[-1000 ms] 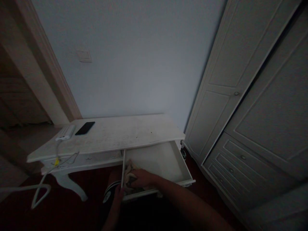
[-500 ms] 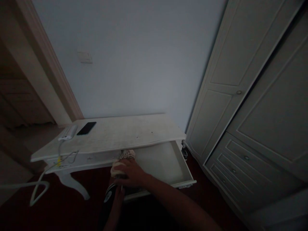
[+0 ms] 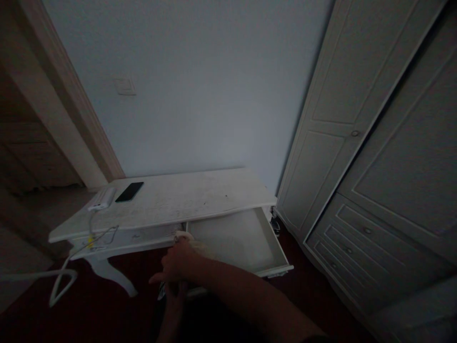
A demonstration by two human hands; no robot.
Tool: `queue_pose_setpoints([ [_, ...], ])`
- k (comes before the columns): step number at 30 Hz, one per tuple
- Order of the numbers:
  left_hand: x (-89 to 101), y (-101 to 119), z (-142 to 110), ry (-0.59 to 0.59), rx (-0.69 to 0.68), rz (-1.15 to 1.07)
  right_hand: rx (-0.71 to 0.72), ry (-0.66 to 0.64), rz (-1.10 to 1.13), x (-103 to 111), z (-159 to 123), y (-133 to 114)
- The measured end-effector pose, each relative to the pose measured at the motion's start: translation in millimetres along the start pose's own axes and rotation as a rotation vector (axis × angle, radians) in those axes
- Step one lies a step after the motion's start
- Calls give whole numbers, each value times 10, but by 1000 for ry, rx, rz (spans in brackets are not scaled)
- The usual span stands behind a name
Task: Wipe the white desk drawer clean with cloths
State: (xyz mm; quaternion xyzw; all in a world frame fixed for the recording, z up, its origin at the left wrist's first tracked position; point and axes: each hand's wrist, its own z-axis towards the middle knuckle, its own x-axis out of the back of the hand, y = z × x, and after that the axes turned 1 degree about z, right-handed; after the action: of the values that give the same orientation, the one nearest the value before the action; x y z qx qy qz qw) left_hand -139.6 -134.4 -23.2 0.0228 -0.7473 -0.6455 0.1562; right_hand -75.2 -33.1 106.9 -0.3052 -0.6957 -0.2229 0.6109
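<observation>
A pale cloth (image 3: pixel 200 247) is bunched at the left side of the pulled-out drawer (image 3: pixel 246 240). My right hand (image 3: pixel 181 261) is closed on this cloth, over the drawer's left side wall, with the thumb sticking out to the left. Below it, my left hand (image 3: pixel 175 291) is near the drawer's front left corner. Its fingers are hidden behind my right hand, so I cannot see whether it touches the drawer front. The drawer belongs to a worn white table (image 3: pixel 189 193).
On the tabletop's left end lie a dark phone (image 3: pixel 129 192) and a white power strip (image 3: pixel 102 198). Its cable (image 3: pixel 64 274) hangs down to the left. A white wardrobe (image 3: pixel 328 143) stands at the right, and a blue-grey wall (image 3: pixel 207 85) rises behind the table.
My right hand has shifted slightly left and turned, its thumb now pointing left. The cloth now shows to the right of the hand, inside the drawer. My left hand has barely moved.
</observation>
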Motion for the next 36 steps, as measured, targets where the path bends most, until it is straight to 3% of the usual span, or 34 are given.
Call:
queue_pose_setpoints([
  [3,15,52,-44,51,38,-34,76,-16,111,-20,-136,-7],
  [8,-56,112,-8,133,34,-89,302,287,249,-67,-570,230],
  [13,-90,255,-57,140,68,-133,171,407,457,-218,-957,438],
  [17,58,465,-182,110,58,-107,-28,321,641,-311,-1141,540],
  [20,242,572,-196,86,-89,16,44,296,665,-305,-1238,582],
  [25,501,756,-84,199,-382,189,109,427,702,-85,-1385,652],
  [27,558,918,-32,161,-389,194,109,486,722,68,-1459,717],
  [31,608,1326,117,-47,-332,242,128,612,785,391,-1644,920],
  [36,569,1719,387,-118,-700,448,12,801,773,729,-1908,1225],
])
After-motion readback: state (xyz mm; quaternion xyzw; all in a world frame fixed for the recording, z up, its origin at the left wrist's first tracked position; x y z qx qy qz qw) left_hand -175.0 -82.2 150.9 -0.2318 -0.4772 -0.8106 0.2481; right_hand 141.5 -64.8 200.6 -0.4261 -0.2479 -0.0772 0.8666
